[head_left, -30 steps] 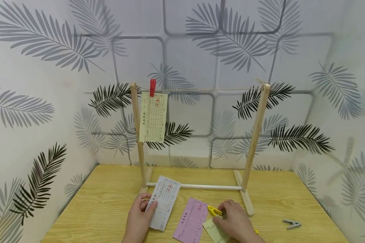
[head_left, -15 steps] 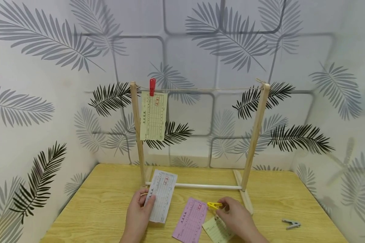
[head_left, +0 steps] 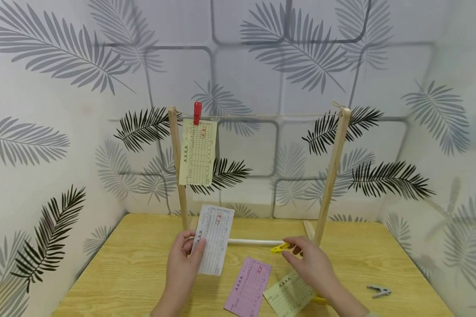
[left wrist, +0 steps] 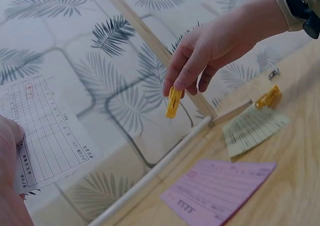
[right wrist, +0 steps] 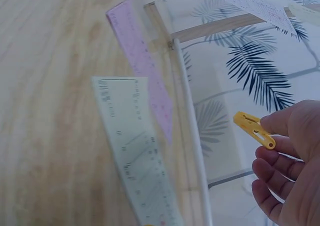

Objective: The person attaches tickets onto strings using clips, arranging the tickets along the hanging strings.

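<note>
The left hand (head_left: 182, 268) is gripping a white slip (head_left: 213, 240) by its lower left edge, thumb curled across the front, holding it upright above the worktop (head_left: 143, 273) just in front of the white crossbar (head_left: 254, 241) of the wooden drying rack (head_left: 333, 176). The right hand (head_left: 311, 264) is pinching a yellow clothespin (head_left: 280, 248) between thumb and fingertips, the other fingers loosely curled, and the pin is pointing toward 9 o'clock, hovering right at the crossbar. At 6 o'clock from the pin a pink slip (head_left: 249, 288) is lying flat on the worktop, and a pale green slip (head_left: 288, 294) is lying just beside it, partly under the right wrist. A second yellow clothespin (left wrist: 268, 97) is resting at the green slip's far edge. At 3 o'clock, well apart, a grey clothespin (head_left: 378, 290) is lying alone. At 12 o'clock a string (head_left: 269, 116) is running between the rack's posts, and a red clothespin (head_left: 197, 113) is pinning a pale green slip (head_left: 198, 152) to it near the left post.
</note>
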A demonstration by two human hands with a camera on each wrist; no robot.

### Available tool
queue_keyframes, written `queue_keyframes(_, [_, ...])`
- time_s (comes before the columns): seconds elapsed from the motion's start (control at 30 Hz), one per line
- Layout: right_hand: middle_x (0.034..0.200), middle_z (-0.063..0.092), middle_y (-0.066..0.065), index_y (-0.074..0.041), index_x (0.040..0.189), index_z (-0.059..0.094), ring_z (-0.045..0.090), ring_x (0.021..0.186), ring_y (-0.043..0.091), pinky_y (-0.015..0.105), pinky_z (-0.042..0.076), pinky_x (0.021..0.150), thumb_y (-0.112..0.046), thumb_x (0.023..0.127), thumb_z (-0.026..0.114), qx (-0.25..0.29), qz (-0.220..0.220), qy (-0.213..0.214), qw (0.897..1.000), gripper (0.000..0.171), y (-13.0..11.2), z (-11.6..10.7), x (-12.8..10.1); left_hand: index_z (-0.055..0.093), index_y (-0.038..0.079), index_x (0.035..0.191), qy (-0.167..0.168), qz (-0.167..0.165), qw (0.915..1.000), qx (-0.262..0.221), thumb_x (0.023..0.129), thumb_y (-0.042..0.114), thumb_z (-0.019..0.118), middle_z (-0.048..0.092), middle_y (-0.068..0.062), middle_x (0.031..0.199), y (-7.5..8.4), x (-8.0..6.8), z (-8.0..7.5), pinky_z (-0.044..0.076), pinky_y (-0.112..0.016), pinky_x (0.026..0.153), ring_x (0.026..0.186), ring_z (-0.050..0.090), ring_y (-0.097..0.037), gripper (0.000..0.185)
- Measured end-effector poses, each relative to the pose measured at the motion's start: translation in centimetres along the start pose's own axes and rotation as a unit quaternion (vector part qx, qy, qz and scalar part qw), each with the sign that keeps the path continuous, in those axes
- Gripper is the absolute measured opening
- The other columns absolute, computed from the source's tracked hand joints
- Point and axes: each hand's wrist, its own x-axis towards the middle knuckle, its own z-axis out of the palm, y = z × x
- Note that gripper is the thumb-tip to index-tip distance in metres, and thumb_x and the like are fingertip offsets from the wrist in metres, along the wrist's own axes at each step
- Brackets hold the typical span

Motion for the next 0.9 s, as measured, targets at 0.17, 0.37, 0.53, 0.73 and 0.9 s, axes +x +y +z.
queue_keyframes(0.17, [0.115, 0.076, -0.001, -0.012, 0.13, 0.076, 0.067, 0.098, 0.015, 0.042, 0.057, 0.088, -0.02, 0.101, 0.083, 0.02, -0.015, 0.016, 1.0, 0.03, -1.1, -1.4, 1.2, 0.063, 0.004, 0.13, -0.002, 0.014, 0.9998, -0.014, 0.108, 0.007, 0.073, 0.081, -0.016, 0.111, 1.3, 0.6, 0.4, 0.064, -0.032, 0.07, 0.088, 0.079, -0.019, 0.024])
queue_keyframes(0.37, [0.113, 0.076, 0.001, -0.01, 0.128, 0.075, 0.069, 0.1, 0.021, 0.046, 0.058, 0.091, -0.021, 0.101, 0.084, 0.029, -0.042, 0.028, 0.998, 0.03, -2.8, -3.5, 2.6, 0.063, 0.005, 0.129, -0.004, 0.035, 0.9991, -0.021, 0.108, 0.008, 0.073, 0.081, -0.015, 0.111, 2.5, 1.1, 0.9, 0.064, -0.033, 0.071, 0.09, 0.079, -0.02, 0.023])
queue_keyframes(0.53, [0.119, 0.076, 0.006, -0.007, 0.133, 0.072, 0.072, 0.107, 0.023, 0.049, 0.059, 0.096, -0.02, 0.105, 0.08, 0.052, -0.071, 0.024, 0.996, 0.032, -4.3, -5.7, 4.0, 0.062, 0.005, 0.129, -0.001, 0.058, 0.998, -0.024, 0.109, 0.009, 0.071, 0.081, -0.016, 0.112, 3.5, 1.8, 1.2, 0.064, -0.033, 0.071, 0.09, 0.079, -0.02, 0.022])
queue_keyframes(0.73, [0.117, 0.077, 0.006, -0.007, 0.137, 0.071, 0.072, 0.106, 0.025, 0.049, 0.06, 0.094, -0.021, 0.106, 0.078, 0.034, -0.099, 0.036, 0.994, 0.034, -6.4, -7.9, 5.8, 0.062, 0.003, 0.127, 0.012, 0.067, 0.9971, -0.034, 0.108, 0.005, 0.072, 0.081, -0.017, 0.111, 4.4, 2.6, 1.9, 0.064, -0.032, 0.07, 0.09, 0.078, -0.019, 0.022])
queue_keyframes(0.9, [0.112, 0.076, 0.004, -0.007, 0.14, 0.07, 0.072, 0.104, 0.025, 0.048, 0.059, 0.093, -0.019, 0.107, 0.077, 0.031, -0.121, 0.04, 0.991, 0.035, -8.4, -9.6, 7.1, 0.061, 0.003, 0.129, 0.011, 0.082, 0.9954, -0.048, 0.109, 0.005, 0.071, 0.081, -0.016, 0.113, 5.3, 3.2, 2.4, 0.065, -0.033, 0.071, 0.092, 0.079, -0.021, 0.022])
